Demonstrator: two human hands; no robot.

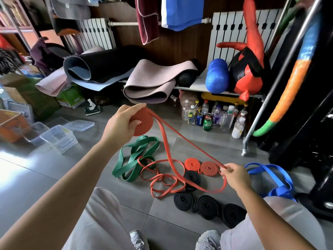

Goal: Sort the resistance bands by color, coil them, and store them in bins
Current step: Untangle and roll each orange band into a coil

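the left hand (pixel 120 125) curls its fingers round a half-coiled orange band (pixel 145 121) above the floor (pixel 54 177); the right hand (pixel 234 175) pinches its loose strand. a blue can (pixel 199 119) reads "pepsi".

We are seeing an orange-red band (pixel 143 121) and two orange-red coils (pixel 192 164) against the grey tiled floor (pixel 36 177). We are also seeing four black coils (pixel 207 206), a green band (pixel 126 168) and a bright blue band (pixel 281 191). The bins (pixel 59 139) are showing clear, the ribbed mat (pixel 153 76) dusty pink and the foam roller (pixel 217 76) deep blue
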